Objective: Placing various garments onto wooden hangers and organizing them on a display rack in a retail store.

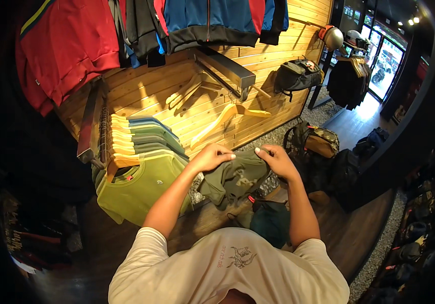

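Between my two hands hangs a dark olive T-shirt [235, 177] with a pale print, bunched and folded. My left hand [211, 158] pinches its upper left edge between thumb and fingers. At the upper right edge, my right hand [277, 161] grips the cloth the same way, thumb on top. Just beyond the shirt, a bare wooden hanger [225, 121] hangs from the end of a metal rail bracket [227, 68]. To the left of my left forearm, a light green T-shirt [139, 190] fronts a row of shirts on wooden hangers [126, 134].
Red [70, 50] and blue jackets [212, 23] hang above on the wooden wall. A dark backpack [298, 75] hangs at the right, with more bags [323, 142] on the floor below. A dark pillar [379, 162] stands at the right. A dark green item [270, 223] lies below the shirt.
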`<state>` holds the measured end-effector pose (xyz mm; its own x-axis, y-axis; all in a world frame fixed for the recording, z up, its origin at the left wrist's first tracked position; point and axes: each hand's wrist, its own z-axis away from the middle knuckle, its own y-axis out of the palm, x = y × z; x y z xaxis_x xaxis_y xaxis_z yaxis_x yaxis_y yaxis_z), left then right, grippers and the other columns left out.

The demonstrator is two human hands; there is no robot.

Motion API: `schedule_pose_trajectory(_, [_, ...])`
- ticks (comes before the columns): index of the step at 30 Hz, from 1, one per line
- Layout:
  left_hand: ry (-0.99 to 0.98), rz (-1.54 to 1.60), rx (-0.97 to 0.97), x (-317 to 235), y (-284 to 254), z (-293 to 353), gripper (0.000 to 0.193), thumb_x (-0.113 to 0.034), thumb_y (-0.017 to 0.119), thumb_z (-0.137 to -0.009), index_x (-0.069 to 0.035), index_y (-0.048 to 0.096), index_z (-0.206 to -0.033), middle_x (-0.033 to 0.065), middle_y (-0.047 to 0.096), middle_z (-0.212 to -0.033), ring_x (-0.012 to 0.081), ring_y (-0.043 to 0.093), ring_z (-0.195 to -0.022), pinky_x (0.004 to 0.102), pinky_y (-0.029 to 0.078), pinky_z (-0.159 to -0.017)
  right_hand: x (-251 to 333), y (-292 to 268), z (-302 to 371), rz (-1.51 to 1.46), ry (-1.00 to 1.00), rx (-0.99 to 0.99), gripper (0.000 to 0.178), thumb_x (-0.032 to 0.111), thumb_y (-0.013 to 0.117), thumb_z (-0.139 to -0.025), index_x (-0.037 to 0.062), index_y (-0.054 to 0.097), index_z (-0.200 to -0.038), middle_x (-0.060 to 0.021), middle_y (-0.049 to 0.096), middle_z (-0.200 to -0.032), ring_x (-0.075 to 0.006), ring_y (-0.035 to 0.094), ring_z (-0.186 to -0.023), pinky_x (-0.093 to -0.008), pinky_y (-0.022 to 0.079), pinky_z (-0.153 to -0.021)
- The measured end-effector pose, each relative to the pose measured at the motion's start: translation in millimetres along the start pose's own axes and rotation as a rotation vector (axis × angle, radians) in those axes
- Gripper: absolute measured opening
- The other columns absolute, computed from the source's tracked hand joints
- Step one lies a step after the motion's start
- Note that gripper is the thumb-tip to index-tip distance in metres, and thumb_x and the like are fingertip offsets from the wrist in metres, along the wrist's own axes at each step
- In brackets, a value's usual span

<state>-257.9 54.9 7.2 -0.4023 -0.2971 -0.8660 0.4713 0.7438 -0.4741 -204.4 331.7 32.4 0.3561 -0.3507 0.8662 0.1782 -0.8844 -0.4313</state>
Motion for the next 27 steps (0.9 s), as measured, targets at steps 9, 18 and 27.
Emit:
schedule_pose_trajectory(9, [-0.28, 0.185, 0.107, 45, -4, 26, 0.024, -0.027, 0.072, -0.096, -0.003, 0.073, -0.097, 0.0006, 0.068, -0.084, 0.0076, 0.058, -0.077, 0.0281, 0.047, -0.069, -8, 15, -14, 0.037, -0.02, -0.327, 0.038, 0.034, 0.062, -0.101, -0.0034, 0.067, -0.099, -0.0133, 0.066, -0.083, -0.0218, 0.061, -0.074, -0.0367, 0.048, -0.07])
schedule_pose_trajectory(18, [-0.365, 0.657, -0.403, 68, 8, 44, 0.021, -0.021, 0.066, -0.099, -0.002, 0.07, -0.104, 0.0011, 0.07, -0.091, 0.0085, 0.063, -0.078, 0.0271, 0.052, -0.07, -81, 20, -95, 0.299, 0.073, -0.016, 0.049, 0.039, 0.073, -0.093, 0.0049, 0.062, -0.127, -0.0153, 0.061, -0.111, -0.0273, 0.06, -0.102, -0.042, 0.05, -0.089])
schedule_pose_trajectory(27, [-0.284, 0.56, -0.362, 79, 17, 78, 0.018, -0.019, 0.065, -0.099, -0.002, 0.07, -0.104, -0.0002, 0.069, -0.093, 0.0082, 0.061, -0.085, 0.0262, 0.049, -0.078, -101, 45, -189, 0.831, 0.221, -0.386, 0.07, 0.03, 0.079, -0.088, 0.0019, 0.047, -0.143, -0.0206, 0.043, -0.147, -0.0384, 0.041, -0.137, -0.0527, 0.039, -0.109])
